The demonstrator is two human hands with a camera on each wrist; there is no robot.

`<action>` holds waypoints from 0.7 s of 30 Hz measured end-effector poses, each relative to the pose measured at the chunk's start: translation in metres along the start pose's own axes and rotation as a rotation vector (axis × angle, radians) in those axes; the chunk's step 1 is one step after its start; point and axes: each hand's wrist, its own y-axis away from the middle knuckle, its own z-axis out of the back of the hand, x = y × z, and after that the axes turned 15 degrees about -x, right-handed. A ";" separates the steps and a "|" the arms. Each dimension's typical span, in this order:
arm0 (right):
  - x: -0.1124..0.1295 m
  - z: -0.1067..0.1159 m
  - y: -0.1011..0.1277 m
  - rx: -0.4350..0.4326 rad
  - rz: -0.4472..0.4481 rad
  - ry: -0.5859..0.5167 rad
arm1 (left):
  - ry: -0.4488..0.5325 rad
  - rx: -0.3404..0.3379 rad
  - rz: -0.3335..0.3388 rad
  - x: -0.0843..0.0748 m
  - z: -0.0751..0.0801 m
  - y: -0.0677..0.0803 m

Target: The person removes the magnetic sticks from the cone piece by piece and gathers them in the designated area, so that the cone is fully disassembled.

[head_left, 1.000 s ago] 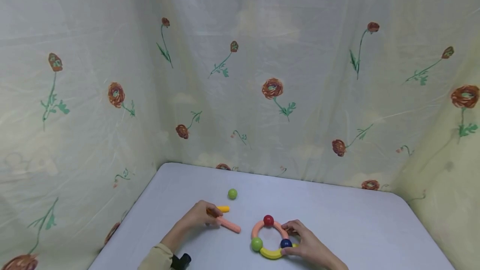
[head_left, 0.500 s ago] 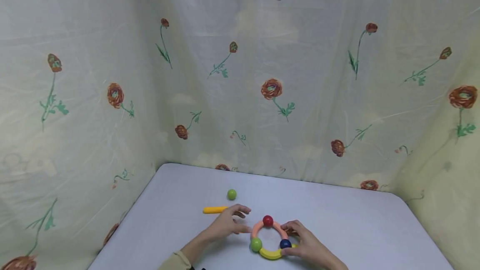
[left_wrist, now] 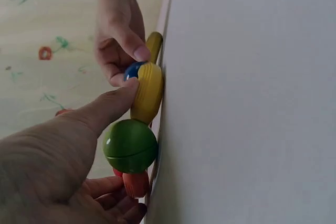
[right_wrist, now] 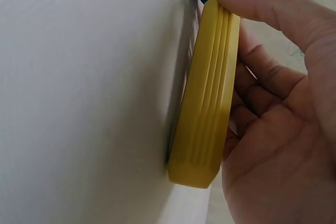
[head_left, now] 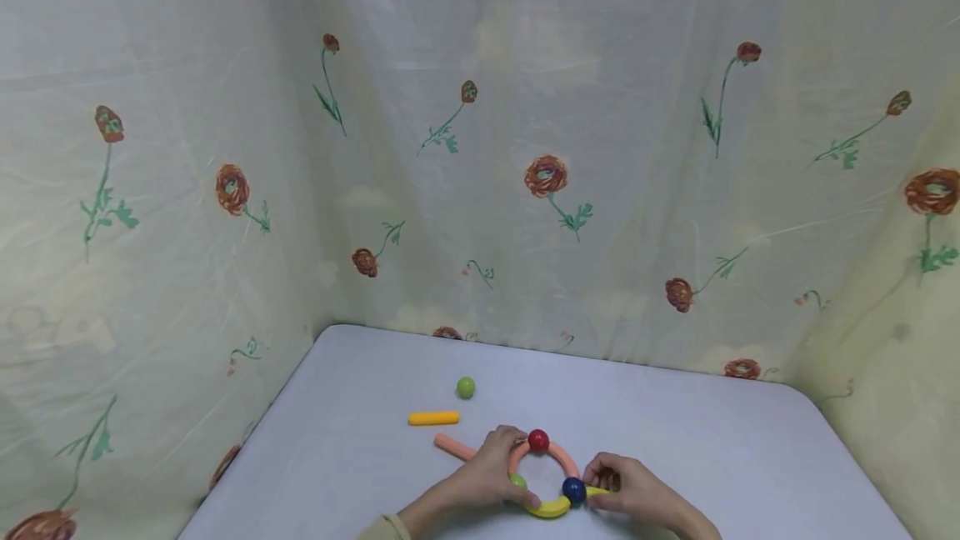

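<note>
Ring: lies on the white table (head_left: 697,448), near its front; made of a red ball (head_left: 538,440) at the far side, a green ball (head_left: 517,482) at left and a blue ball (head_left: 574,490) at right; salmon arcs (head_left: 566,460) and a curved yellow piece (head_left: 550,509) run between them.
Left hand (head_left: 491,471): grasping the ring's left side; thumb on the curved yellow piece, fingers round by the salmon arc near the red ball.
Right hand (head_left: 633,492): pinching a yellow bar (right_wrist: 202,108); thumb on the end beside the blue ball, fingers behind.
Yellow bar: sticks out from the blue ball, away from the ring; the thumb partly covers where they meet.
Loose pieces: a salmon stick (head_left: 453,446), partly behind the left hand; an orange stick (head_left: 433,418) beyond it; a light green ball (head_left: 466,387) farther back.
Backdrop: pale curtain (head_left: 480,190) printed with red-brown flowers; beige sleeve (head_left: 386,528) at the left wrist.
</note>
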 end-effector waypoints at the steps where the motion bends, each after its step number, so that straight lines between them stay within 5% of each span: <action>1: 0.000 0.001 0.000 0.004 -0.008 -0.003 | -0.012 0.004 0.001 -0.001 0.000 0.000; 13: -0.001 0.008 0.001 0.042 0.027 0.039 | -0.083 -0.005 0.013 -0.005 -0.002 0.003; 21: -0.016 0.037 0.008 0.034 0.015 0.104 | -0.082 -0.012 0.015 -0.006 -0.004 0.004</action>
